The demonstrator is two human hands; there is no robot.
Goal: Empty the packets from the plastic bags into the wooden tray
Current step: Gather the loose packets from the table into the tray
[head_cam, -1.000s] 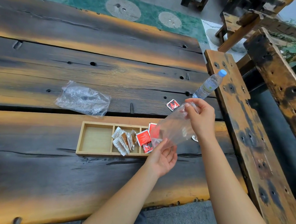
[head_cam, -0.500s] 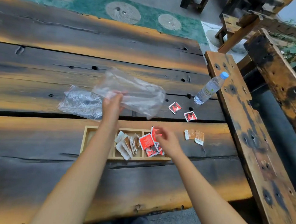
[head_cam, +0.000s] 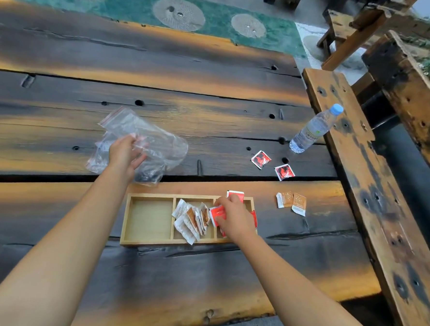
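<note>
Red packets (head_cam: 217,213) under right hand (head_cam: 233,218), in wooden tray (head_cam: 148,242), right compartment

Left hand (head_cam: 125,152) lowered bag (head_cam: 157,144) onto table.

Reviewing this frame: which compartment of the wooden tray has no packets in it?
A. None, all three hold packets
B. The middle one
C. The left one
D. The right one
C. The left compartment of the wooden tray shows only bare wood, while white-and-brown packets fill the middle one and red packets sit in the right one under the right hand.
</note>
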